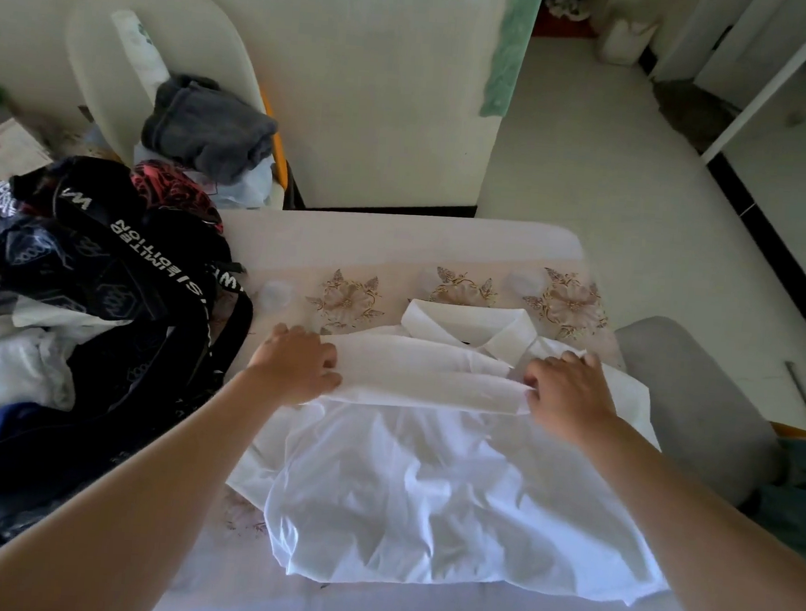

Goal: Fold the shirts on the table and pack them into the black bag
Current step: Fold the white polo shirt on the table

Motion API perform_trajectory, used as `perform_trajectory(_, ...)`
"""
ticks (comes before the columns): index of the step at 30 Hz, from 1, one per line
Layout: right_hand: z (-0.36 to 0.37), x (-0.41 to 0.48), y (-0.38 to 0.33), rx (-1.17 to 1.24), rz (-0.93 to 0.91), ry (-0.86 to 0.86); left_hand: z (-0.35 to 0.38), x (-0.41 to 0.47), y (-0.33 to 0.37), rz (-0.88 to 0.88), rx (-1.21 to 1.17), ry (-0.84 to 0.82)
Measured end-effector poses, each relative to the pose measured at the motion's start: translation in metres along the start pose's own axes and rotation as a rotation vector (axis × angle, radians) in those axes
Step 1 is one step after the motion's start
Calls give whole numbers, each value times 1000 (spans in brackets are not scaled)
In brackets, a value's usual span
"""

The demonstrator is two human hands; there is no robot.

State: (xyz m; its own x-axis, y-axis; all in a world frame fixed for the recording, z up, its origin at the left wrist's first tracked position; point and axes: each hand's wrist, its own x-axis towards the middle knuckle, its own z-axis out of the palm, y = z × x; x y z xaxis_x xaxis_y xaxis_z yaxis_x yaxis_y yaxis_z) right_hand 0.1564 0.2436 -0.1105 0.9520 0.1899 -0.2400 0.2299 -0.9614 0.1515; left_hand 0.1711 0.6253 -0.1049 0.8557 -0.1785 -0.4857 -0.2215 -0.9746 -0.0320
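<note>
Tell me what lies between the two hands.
Head view: a folded band of the white shirt, gripped by the left hand and the right hand at its ends.

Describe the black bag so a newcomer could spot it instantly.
Start at the pale floral table where the white shirt lies. At its left edge sits the black bag, open, with white and blue cloth inside. Only it has a black strap printed LIMITED EDITION in white; the grey garment behind lies on a chair.
</note>
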Motion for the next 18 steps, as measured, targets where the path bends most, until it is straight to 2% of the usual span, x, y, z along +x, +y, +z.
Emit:
perform_trajectory(3,1,3,14,59,43,116,-7,4,-6,15,-112,44)
perform_trajectory(5,-2,9,20,160,175,251,-15,7,-3,-12,-279,262)
perform_trajectory(7,-11,16,19,243,311,316,-22,13,1,-110,-333,550)
perform_trajectory(9,-16,23,10,363,421,249,-23,19,8,-213,-316,673)
perform_trajectory(11,-13,26,-5,448,454,146,-15,20,17,-282,-392,646)
perform_trajectory(12,-12,22,-15,449,436,127,-10,16,22,-307,-464,647)
perform_trajectory(14,-3,7,-36,402,336,215,4,1,28,-329,-558,677)
perform_trajectory(16,10,-11,-55,360,144,258,22,-24,31,-323,-615,695)
perform_trajectory(18,25,-26,-70,301,3,154,42,-57,34,-306,-673,670)
